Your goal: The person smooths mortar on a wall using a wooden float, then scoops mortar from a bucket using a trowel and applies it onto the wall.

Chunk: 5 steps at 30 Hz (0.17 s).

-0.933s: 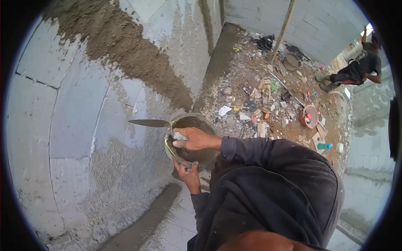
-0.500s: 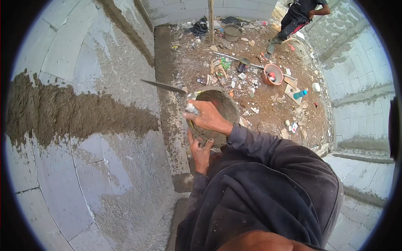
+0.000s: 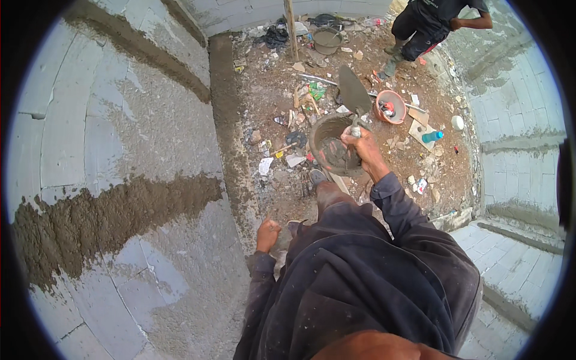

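Observation:
My right hand (image 3: 363,147) is closed round the handle of a trowel (image 3: 353,91), whose mortar-smeared blade points away from me. Under that hand is a round, mortar-coated bucket (image 3: 317,141) with some wet mortar inside; whether the hand also grips its rim I cannot tell. My left hand (image 3: 268,233) hangs low beside the wall, fingers curled, with nothing visible in it. Across the block wall (image 3: 96,150) on my left runs a rough band of wet mortar (image 3: 120,213).
Rubble and litter cover the dirt floor (image 3: 276,192). Farther off are an orange bucket (image 3: 381,110), a blue bottle (image 3: 432,137), a mortar tub (image 3: 327,39) and a wooden post (image 3: 291,30). Another person (image 3: 429,27) stands at the far right. Block walls enclose the space.
My left hand has let go of the bucket and dropped toward me. The bucket now appears farther right. The trowel has swung from pointing left to pointing away, moving right with my right hand.

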### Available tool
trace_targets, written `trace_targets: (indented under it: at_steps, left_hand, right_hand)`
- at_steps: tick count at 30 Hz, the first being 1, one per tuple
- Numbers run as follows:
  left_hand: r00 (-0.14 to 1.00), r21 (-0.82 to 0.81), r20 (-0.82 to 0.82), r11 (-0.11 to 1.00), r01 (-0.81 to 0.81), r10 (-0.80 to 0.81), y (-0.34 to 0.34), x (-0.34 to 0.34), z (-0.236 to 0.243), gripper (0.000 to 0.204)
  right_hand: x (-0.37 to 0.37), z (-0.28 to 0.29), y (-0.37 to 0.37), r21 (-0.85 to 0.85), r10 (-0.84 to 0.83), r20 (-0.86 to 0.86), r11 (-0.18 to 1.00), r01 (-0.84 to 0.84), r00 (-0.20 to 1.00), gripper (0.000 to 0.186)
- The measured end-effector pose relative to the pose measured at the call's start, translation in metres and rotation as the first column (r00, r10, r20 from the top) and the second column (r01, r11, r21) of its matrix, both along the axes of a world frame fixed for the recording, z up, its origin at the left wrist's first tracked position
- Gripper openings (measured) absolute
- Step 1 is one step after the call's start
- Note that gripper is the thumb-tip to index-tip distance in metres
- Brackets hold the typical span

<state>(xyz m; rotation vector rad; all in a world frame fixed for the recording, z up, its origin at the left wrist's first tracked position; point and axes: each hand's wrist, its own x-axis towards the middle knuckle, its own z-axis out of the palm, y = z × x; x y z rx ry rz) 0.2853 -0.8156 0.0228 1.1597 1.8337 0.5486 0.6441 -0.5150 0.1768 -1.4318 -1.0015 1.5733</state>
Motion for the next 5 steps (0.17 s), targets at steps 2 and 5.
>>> trace_targets:
  at_steps: [2, 5]
  left_hand:
    - [0.994, -0.182, -0.091, 0.981, -0.072, 0.057, -0.04, -0.035, -0.025, 0.011]
    - [0.913, -0.33, -0.16, 0.852, -0.407, 0.375, -0.081, -0.047, -0.04, 0.016]
  right_hand:
    - [0.025, 0.003, 0.04, 0.028, -0.048, 0.011, 0.998, 0.048, 0.999, 0.005]
    - [0.066, 0.006, 0.107, 0.139, -0.159, 0.023, 0.978, 0.155, 0.987, 0.005]
